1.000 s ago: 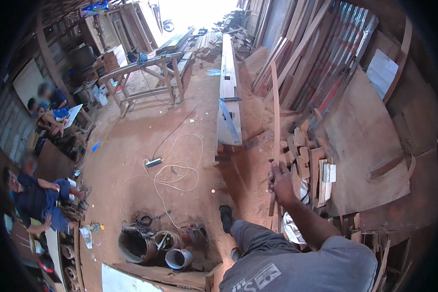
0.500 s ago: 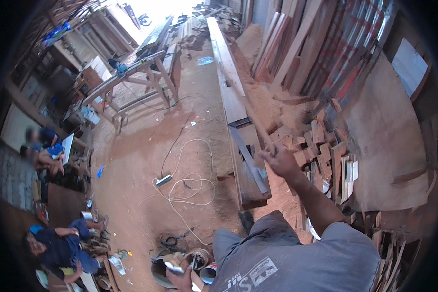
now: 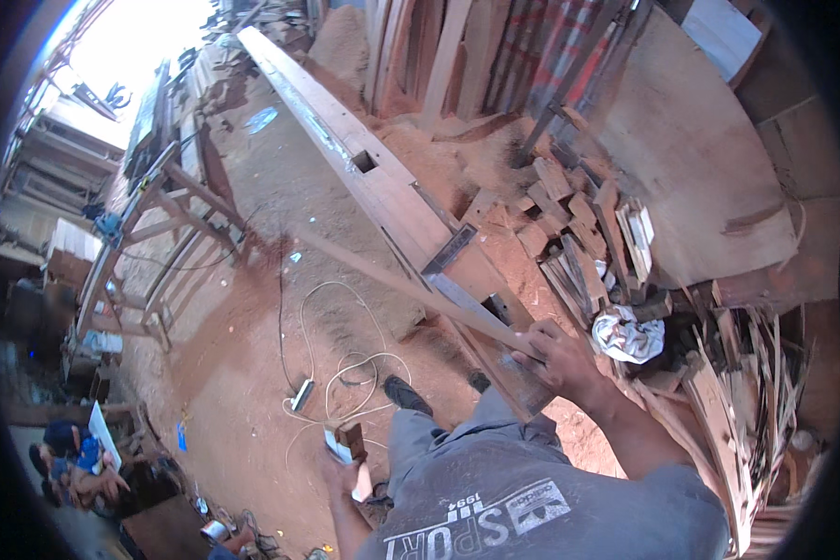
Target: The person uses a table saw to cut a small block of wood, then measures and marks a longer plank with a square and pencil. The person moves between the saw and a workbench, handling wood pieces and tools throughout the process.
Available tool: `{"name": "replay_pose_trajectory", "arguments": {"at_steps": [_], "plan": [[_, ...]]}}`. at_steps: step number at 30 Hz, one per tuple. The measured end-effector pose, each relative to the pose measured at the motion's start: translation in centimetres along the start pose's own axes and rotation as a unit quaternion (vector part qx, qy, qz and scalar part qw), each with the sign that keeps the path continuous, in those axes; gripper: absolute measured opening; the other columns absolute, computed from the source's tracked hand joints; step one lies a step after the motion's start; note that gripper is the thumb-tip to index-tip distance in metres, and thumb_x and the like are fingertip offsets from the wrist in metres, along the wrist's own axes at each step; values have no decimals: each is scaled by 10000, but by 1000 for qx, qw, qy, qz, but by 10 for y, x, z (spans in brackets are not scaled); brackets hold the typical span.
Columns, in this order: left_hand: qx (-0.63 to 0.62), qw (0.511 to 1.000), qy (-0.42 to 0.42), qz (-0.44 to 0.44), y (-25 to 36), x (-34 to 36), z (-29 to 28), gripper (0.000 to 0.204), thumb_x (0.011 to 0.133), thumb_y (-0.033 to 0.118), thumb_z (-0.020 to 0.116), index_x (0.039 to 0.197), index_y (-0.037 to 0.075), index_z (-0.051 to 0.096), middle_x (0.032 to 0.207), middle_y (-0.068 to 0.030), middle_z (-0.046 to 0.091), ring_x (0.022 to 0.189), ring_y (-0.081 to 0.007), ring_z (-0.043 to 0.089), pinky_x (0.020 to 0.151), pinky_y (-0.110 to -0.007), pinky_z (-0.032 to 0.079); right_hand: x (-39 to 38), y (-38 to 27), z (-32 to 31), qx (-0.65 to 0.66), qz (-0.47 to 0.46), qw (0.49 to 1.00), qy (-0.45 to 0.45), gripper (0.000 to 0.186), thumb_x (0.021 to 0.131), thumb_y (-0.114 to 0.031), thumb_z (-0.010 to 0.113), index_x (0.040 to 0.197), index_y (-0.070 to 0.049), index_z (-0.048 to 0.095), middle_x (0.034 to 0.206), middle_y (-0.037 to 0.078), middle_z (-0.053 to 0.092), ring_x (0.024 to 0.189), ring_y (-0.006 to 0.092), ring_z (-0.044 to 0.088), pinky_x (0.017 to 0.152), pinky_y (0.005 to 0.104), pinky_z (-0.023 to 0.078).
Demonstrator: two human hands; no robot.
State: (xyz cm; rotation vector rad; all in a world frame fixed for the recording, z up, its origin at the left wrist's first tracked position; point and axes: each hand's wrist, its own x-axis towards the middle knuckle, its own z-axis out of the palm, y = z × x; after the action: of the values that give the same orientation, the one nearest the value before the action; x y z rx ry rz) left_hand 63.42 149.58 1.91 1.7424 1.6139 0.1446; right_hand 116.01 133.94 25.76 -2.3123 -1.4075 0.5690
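My right hand point(image 3: 558, 359) is closed around the near end of a long, thin wooden strip point(image 3: 373, 271). The strip points away to the far left and passes over a long wooden beam point(image 3: 392, 201). Square holes are cut in the beam's upper face, and a dark-edged try square point(image 3: 450, 250) lies across it beyond my right hand. Low in the view, my left hand point(image 3: 343, 474) is closed on a short wooden block point(image 3: 351, 439) with a white face or piece beside it; which of these is unclear.
A pale cord with a power strip point(image 3: 302, 395) lies on the dirt floor. Offcuts point(image 3: 569, 215), a white sack point(image 3: 628, 333) and splintered boards point(image 3: 719, 411) are piled at right. A wooden trestle point(image 3: 173, 233) stands at left; people point(image 3: 79, 462) sit at lower left.
The view has turned right, so the beam now slants. The strip has swung leftward across the beam in my right hand. My left hand has come up from beside the buckets with the block.
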Motion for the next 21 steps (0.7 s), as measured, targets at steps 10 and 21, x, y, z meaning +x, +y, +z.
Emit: {"name": "replay_pose_trajectory", "arguments": {"at_steps": [10, 21], "plan": [[35, 987, 23, 156, 101, 172, -88, 1029, 603, 266, 1006, 1463, 17, 498, 1323, -229, 603, 1239, -447, 593, 1077, -522, 497, -76, -23, 2, 24, 60, 996, 62, 433, 935, -419, 811, 1294, -191, 730, 1351, 18, 620, 1011, 276, 737, 828, 425, 635], [-200, 918, -232, 252, 326, 156, -115, 1071, 577, 212, 981, 1528, 17, 528, 1368, -135, 670, 1259, -298, 637, 1101, -461, 501, -35, 41, -11, 22, 167, 976, 138, 419, 1065, -283, 669, 1459, -139, 672, 1122, 220, 758, 1030, 396, 722, 918, 463, 565]]}}
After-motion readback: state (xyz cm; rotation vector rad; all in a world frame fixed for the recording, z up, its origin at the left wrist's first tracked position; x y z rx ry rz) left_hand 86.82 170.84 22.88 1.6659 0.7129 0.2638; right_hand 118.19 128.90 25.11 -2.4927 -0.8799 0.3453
